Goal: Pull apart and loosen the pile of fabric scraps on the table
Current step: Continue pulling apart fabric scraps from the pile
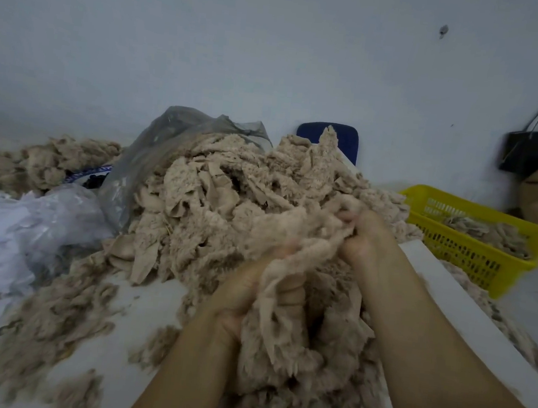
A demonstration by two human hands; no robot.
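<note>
A big beige pile of scraps (pixel 222 192) is heaped on the white table (pixel 143 303), and loose fluff is scattered round it toward the near edge. A clump (pixel 283 343) at the near side of the pile is held by both hands. The left hand (pixel 252 294) is curled round a strip of this clump, and most of its fingers are covered by the cloth draped over them. The right hand (pixel 366 236) is closed on the upper end of the same clump. Its fingertips are buried in the cloth and smeared by blur, so the exact grip cannot be made out. Both forearms are cut off by the lower edge.

A grey plastic bag (pixel 154 153) is partly hidden behind the pile. Only the top of a dark blue thing (pixel 349 142) is seen there, and its kind cannot be told. A white plastic bag (pixel 12 228) is cropped at the left. A yellow basket (pixel 473 256) holding a few scraps is seen to the right, beyond the table's edge. A black bag (pixel 532 150) is hung on the wall, blurred.
</note>
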